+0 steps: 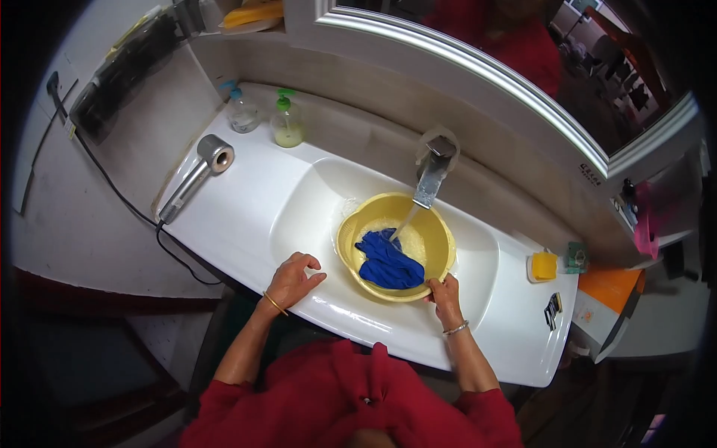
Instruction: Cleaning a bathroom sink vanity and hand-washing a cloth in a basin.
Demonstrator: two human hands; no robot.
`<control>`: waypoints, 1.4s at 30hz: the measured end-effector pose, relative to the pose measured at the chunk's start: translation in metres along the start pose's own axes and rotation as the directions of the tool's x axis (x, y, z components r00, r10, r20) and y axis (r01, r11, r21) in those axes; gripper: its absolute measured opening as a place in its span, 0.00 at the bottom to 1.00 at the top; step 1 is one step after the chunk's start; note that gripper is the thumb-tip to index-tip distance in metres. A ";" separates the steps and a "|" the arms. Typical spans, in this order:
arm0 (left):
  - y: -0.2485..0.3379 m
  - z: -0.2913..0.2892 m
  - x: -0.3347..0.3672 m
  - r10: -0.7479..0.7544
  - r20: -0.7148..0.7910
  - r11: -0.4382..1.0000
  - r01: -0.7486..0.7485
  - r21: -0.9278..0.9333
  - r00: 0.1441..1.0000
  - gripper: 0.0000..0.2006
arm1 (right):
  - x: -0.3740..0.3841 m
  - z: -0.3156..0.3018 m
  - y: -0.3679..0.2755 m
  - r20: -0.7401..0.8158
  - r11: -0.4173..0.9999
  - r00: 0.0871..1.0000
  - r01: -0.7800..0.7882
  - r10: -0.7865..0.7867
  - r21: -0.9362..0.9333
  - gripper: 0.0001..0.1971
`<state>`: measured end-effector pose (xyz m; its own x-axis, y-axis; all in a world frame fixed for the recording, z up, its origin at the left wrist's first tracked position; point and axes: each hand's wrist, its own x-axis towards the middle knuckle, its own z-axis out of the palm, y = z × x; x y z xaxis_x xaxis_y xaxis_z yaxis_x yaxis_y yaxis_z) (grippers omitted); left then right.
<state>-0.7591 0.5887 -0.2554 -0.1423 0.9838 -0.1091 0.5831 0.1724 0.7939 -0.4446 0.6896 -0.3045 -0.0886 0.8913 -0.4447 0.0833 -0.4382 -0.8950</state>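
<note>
A yellow plastic basin (pixel 346 237) rests in the white sink (pixel 299 216), with water running into it from the metal faucet (pixel 431 179). Inside the basin lies a bunched blue cloth (pixel 390 261) in foamy water. My right hand (pixel 446 295) grips the basin's near right rim, thumb on top and fingers beneath. At the sink's near left edge, my left hand (pixel 293 279) holds nothing; its fingers are bent a little and apart from the thumb. A gap separates it from the basin.
A grey hair dryer (pixel 196 178) with a black cord lies on the left counter. Two pump bottles (pixel 287 123), one green-topped and one blue-topped, stand behind it. On the right are a yellow soap block (pixel 544 266), a green box (pixel 576 257) and a small black-and-silver item (pixel 553 310). A mirror (pixel 515 45) hangs above.
</note>
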 end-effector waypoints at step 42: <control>0.099 -0.014 0.129 0.210 -0.045 0.886 -0.209 -0.414 0.977 0.24 | 0.008 -0.004 0.006 0.102 0.973 0.989 -0.080 0.104 -0.217 0.12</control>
<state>-0.7314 0.7323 -0.1823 -0.0522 0.9948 0.0869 0.2152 -0.0738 0.9738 -0.4413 0.6945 -0.3135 -0.1799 0.8245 -0.5366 0.3038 -0.4722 -0.8275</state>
